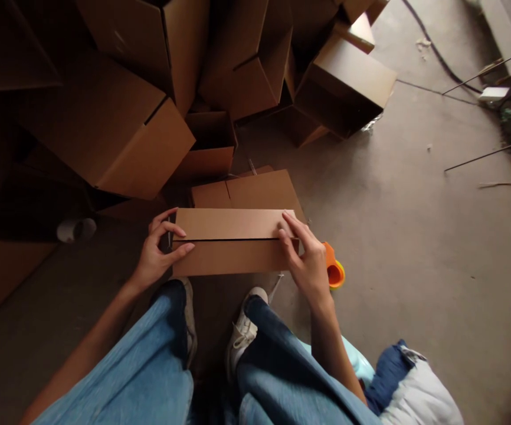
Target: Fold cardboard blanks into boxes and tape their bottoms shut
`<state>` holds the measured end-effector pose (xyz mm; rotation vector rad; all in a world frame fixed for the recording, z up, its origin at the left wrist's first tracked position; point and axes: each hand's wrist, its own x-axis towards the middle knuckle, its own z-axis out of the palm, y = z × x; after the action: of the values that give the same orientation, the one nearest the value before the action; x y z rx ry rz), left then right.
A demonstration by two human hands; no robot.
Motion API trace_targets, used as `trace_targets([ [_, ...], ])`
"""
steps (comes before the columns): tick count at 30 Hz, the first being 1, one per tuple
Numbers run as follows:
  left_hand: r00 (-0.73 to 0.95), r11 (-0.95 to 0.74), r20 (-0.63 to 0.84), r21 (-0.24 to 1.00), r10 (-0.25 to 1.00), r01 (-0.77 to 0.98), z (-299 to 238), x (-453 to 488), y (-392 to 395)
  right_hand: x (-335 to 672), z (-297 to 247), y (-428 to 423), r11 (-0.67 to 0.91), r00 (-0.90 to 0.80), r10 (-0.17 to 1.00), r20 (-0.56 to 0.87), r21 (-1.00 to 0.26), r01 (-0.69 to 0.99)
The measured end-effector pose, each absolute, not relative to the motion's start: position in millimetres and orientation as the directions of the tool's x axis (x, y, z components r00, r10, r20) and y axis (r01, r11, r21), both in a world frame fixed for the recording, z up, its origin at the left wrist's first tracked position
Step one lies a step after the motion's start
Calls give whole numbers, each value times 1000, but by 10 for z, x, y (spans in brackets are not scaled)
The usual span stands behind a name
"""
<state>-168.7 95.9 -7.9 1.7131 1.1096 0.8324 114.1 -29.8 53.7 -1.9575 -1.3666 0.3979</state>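
Between my two hands is a brown cardboard box [233, 257], its two top flaps folded in so that a thin dark seam runs along the middle. My left hand [160, 248] grips the left end, thumb on the near flap and fingers curled at the far flap and the end. At the opposite end my right hand [306, 251] has its thumb and a finger on top, while the other fingers are hidden. An orange and yellow tape dispenser [335, 271] lies on the floor just right of my right hand. Beyond the box lies a flattish cardboard piece [264, 189].
Several open cardboard boxes [127, 130] are heaped at the far left and centre. A white roll [76, 230] lies at left. Thin rods [490, 154] and a dark cable [432, 44] are at right. Bundled cloth [419, 389] sits by my right knee.
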Motion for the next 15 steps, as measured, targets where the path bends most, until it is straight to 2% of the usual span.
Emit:
trace_targets([
  [2,371,-206,75,923,926,326,-104,-1695,967,1211,427,-352,-234,468,873,136,-725,648],
  [7,343,-256,121,889,931,379,-135,-1713,973,1301,363,-465,-198,485,862,148,-783,589],
  [12,302,-265,145,874,942,408,-133,-1699,951,1428,394,-555,-226,394,911,119,-655,721],
  [15,294,-263,149,878,944,400,-129,-1684,947,1475,367,-581,-212,370,914,166,-581,786],
])
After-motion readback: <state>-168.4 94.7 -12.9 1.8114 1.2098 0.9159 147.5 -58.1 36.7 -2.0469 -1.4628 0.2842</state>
